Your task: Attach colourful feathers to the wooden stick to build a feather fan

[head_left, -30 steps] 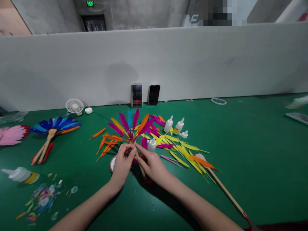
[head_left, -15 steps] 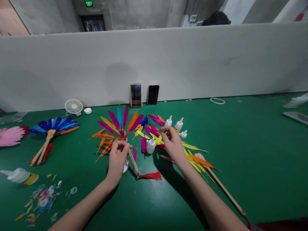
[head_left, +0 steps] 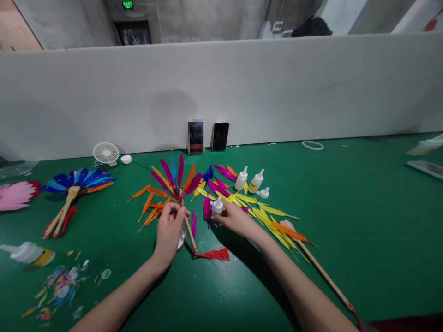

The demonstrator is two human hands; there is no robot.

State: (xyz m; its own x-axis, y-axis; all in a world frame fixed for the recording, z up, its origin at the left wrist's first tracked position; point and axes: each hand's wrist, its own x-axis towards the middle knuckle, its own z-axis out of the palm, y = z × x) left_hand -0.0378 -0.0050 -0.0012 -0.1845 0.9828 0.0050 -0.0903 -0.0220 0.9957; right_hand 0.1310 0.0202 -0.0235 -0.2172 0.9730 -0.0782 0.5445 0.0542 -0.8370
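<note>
My left hand (head_left: 171,226) is closed on the wooden handle of a feather fan (head_left: 178,177), whose magenta, blue and orange feathers spread upward. A red tassel (head_left: 216,254) hangs from the handle's lower end and lies on the table. Fingers of my right hand (head_left: 235,217) are wrapped round a small white glue bottle (head_left: 217,207) with its nozzle up. Just left of that bottle lies a magenta feather (head_left: 206,208). Loose orange feathers (head_left: 148,203) lie left of the fan, and yellow feathers (head_left: 273,223) spread beyond and right of my right hand.
Two glue bottles (head_left: 256,181) stand behind my right hand. A bare fan handle (head_left: 321,267) lies at right, a finished-looking blue feather fan (head_left: 78,180) at left. Two phones (head_left: 220,137) lean on the white partition (head_left: 270,92). Scraps (head_left: 64,286) litter the front left.
My right hand has come down and toward the left from over the feathers and has taken hold of the glue bottle. The fan in my left hand has turned slightly.
</note>
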